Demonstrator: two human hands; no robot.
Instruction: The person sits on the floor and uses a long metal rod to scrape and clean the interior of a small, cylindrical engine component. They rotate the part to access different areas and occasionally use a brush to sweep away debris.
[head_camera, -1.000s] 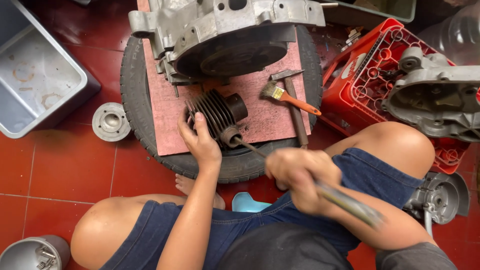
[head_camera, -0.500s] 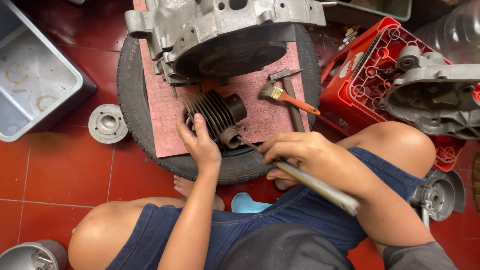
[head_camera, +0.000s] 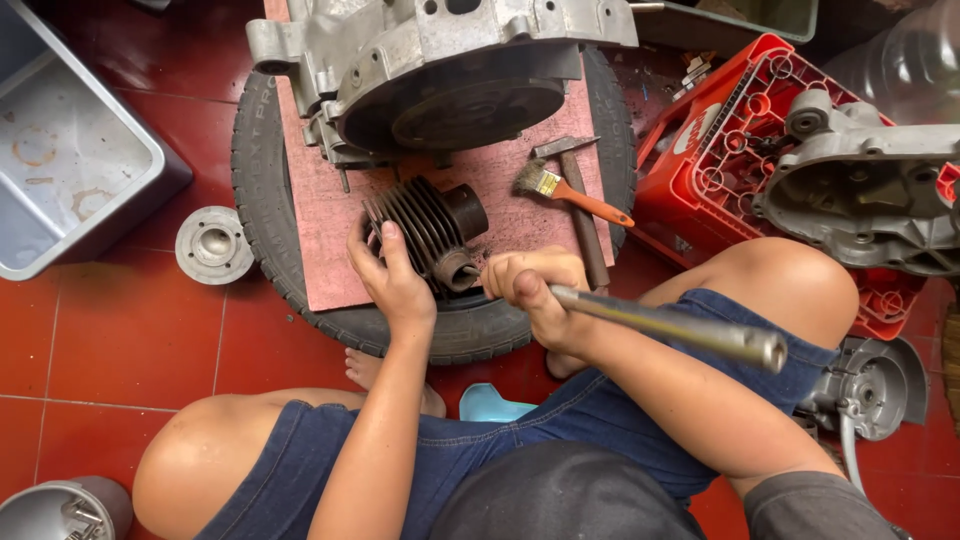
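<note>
A dark finned engine cylinder lies on a reddish board laid over a black tyre. My left hand presses on the cylinder's near side, fingers over the fins. My right hand is closed around a long metal rod whose front end sits at the cylinder's open port; the rod's free end points back toward my right knee. A large grey engine casing rests on the board behind the cylinder.
A hammer and an orange-handled brush lie on the board's right side. A red crate with another grey casing stands at right. A grey tray and a round metal cap sit at left.
My right hand has swung the rod forward from over my lap up to the cylinder. My left hand stays on the cylinder.
</note>
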